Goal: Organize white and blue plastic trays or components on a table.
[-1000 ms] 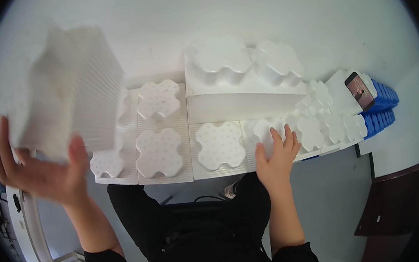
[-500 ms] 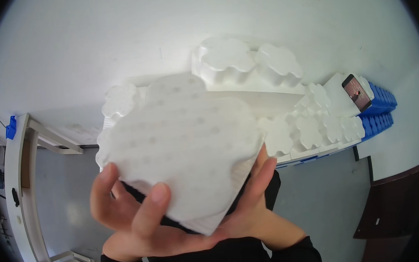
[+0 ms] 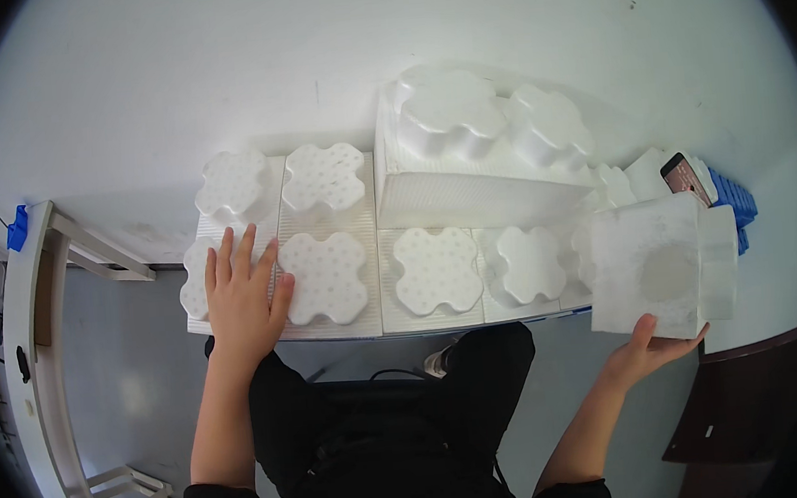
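Observation:
My right hand (image 3: 648, 353) grips the lower edge of a white block (image 3: 648, 262) and holds it up at the right, its flat, slightly smudged side facing me. The block's lobed part sticks out to the right. At the left, my left hand (image 3: 248, 294) lies with fingers spread over the inner edges of two white lobed blocks on the table. One of them, a dimpled cross-shaped block (image 3: 326, 278), is just right of the thumb; the other block (image 3: 193, 279) is partly hidden by the hand.
More white lobed blocks (image 3: 437, 269) stand in rows along the table. Two sit raised on a tall white slab (image 3: 478, 191) at the back. A phone (image 3: 683, 177) leans near blue ribbed pieces (image 3: 733, 199) at the far right. A white bench frame (image 3: 38, 305) stands left.
The block held in both hands before me has swung to the right and turned over, now in my right hand alone. My left hand has let go and moved onto the left blocks.

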The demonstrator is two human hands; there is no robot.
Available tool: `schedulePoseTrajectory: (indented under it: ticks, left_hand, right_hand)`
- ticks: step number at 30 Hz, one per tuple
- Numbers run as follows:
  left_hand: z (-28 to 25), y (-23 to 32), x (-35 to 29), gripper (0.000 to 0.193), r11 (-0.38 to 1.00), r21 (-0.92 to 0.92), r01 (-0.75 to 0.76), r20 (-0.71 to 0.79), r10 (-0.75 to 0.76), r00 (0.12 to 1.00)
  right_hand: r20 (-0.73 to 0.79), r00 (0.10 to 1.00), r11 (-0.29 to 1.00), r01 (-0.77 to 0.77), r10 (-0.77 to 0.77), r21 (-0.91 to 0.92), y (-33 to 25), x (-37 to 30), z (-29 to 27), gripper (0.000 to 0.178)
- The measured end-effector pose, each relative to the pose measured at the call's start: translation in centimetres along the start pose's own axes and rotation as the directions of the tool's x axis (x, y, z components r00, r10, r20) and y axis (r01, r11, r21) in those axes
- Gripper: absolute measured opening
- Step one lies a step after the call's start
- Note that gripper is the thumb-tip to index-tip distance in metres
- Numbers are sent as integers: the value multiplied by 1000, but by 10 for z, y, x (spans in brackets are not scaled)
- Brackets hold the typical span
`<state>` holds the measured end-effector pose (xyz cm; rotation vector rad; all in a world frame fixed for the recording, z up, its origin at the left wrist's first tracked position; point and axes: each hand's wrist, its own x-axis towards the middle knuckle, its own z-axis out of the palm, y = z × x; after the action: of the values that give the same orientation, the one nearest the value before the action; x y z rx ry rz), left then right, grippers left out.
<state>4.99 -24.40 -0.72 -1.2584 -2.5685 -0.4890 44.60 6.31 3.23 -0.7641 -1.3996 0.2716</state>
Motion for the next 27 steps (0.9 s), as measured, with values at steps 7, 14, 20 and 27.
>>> schedulePoseTrajectory:
  ticks: [7,14,20,27]
  left_hand:
    - [-2,8,1,53,998,68,-13,26,11,1000]
    - [0,9,2,53,999,41,-13,4,13,1000]
    - [-2,9,1,52,999,53,1,21,-3,1000]
    - [-2,10,1,53,999,47,7,26,-8,1000]
  right_hand:
    - [40,999,971,43,-35,-237,58,-2,8,125]
    - [122,992,960,60,-28,-275,61,-5,24,123]
    - [238,971,921,119,-29,-372,42,-8,17,117]
    - [259,965,890,143,-29,-433,42,-7,24,120]
